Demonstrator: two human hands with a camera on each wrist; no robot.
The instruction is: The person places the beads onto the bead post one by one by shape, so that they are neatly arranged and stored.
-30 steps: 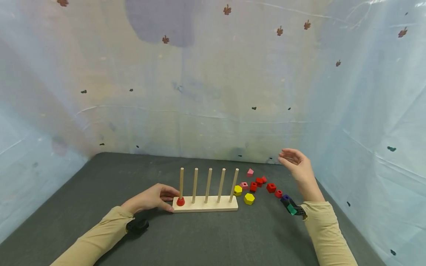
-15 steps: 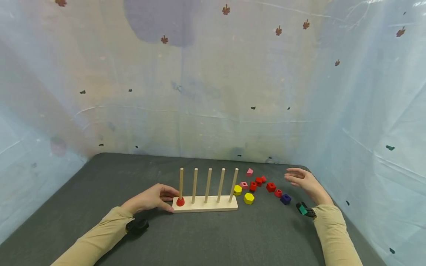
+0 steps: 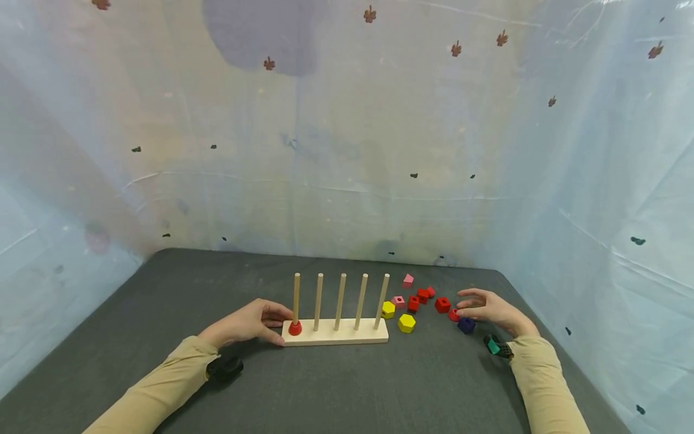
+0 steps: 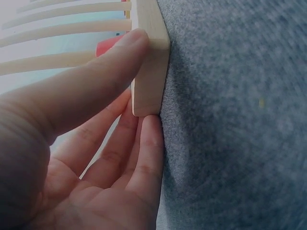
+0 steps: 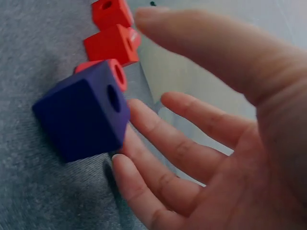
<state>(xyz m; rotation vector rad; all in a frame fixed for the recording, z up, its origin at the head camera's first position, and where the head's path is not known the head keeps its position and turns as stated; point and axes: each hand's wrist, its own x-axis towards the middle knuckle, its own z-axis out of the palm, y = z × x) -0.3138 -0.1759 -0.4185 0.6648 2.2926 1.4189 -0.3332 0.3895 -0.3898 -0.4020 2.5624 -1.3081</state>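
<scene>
A pale wooden peg board [image 3: 336,333] with several upright dowels lies on the table. Around its leftmost dowel sits a red conical bead [image 3: 295,328]. My left hand [image 3: 252,322] pinches the board's left end, thumb on the near side and fingers behind, as the left wrist view confirms. Over at the right, my right hand [image 3: 496,310] hovers with fingers apart and nothing between them. Its fingertips are close above a dark blue cube bead [image 3: 466,325] and a small red round bead [image 3: 453,314]. In the right wrist view the blue bead [image 5: 79,117] shows its hole, right beside the fingers.
Left of the right hand lie several red beads [image 3: 442,305], two yellow hexagonal beads [image 3: 406,323], a pink holed bead [image 3: 398,302] and a pink triangular one [image 3: 408,281]. A patterned sheet [image 3: 347,150] hangs behind the dark table [image 3: 347,392].
My right hand has come down from above the table's far right and then shifted left, close to the blue and red beads. The left hand and the peg board have stayed put.
</scene>
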